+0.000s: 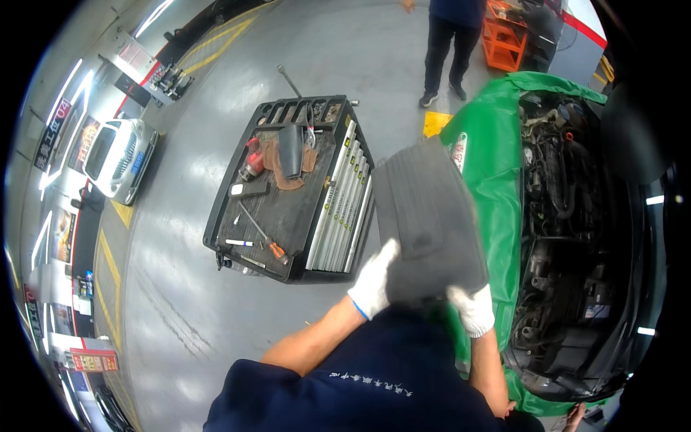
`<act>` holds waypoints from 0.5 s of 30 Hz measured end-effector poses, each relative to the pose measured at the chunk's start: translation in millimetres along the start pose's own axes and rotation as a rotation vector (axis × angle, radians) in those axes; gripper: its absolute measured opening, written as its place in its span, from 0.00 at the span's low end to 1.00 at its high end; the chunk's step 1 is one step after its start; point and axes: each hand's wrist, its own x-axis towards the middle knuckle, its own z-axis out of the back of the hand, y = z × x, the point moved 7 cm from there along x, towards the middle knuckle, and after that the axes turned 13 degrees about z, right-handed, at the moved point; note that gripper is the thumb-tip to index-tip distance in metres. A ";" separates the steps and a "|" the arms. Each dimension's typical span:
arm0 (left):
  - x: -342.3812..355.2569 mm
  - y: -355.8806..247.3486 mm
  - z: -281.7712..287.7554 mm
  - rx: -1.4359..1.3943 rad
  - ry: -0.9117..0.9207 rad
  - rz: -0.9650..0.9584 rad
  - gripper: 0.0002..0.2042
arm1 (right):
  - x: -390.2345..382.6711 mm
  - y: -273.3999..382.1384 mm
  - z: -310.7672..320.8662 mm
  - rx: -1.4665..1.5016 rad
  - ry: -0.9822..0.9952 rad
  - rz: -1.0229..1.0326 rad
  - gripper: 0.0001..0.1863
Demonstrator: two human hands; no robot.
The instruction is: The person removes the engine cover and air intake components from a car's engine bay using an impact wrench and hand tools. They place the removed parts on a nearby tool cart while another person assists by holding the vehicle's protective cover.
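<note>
In front of my body I hold a large dark grey plastic cover panel (430,209), tilted, with ribs and a recessed patch on its face. My left hand (375,281), in a white glove, grips its near left edge with the thumb on the face. My right hand (473,309), gloved too, is closed on its near right corner. To the right lies an open engine bay (565,187), its fender draped with a green protective cover (493,158). The panel hides part of this cover and of the floor.
At left stands a tool cart (288,216) bearing an orange-handled screwdriver (266,234), a red tool (253,160), a brown cloth (273,169) and a black piece (291,151). A person (452,47) stands ahead near an orange trolley (502,43). Another hand (576,416) shows at lower right.
</note>
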 end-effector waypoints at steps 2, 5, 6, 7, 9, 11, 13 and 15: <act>5.2 -46.2 1.0 -0.199 0.134 0.039 0.34 | 14.4 -5.6 -29.6 0.053 0.124 -0.184 0.32; -0.1 -164.2 9.1 -0.098 -0.014 -0.288 0.34 | 35.5 -27.9 -40.4 0.002 -0.025 -0.197 0.31; 1.0 -212.0 25.6 -0.118 -0.009 -0.386 0.35 | 42.2 -35.2 -44.8 -0.047 -0.044 -0.229 0.31; -1.7 -260.4 39.2 -0.129 -0.032 -0.466 0.34 | 42.5 -43.0 -46.1 -0.102 -0.072 -0.234 0.29; -7.2 -348.4 67.8 -0.154 -0.179 -0.588 0.33 | 34.7 -70.2 -38.0 -0.094 -0.162 -0.315 0.28; -4.9 -432.0 117.8 -0.207 -0.335 -0.715 0.33 | 23.6 -95.3 -25.1 -0.141 -0.260 -0.376 0.27; 6.4 -495.4 199.1 -0.298 -0.548 -0.827 0.35 | 11.8 -106.0 -18.5 -0.147 -0.367 -0.441 0.25; 11.0 -522.8 226.2 -0.334 -0.816 -0.842 0.40 | 11.7 -111.4 -18.0 -0.146 -0.459 -0.451 0.24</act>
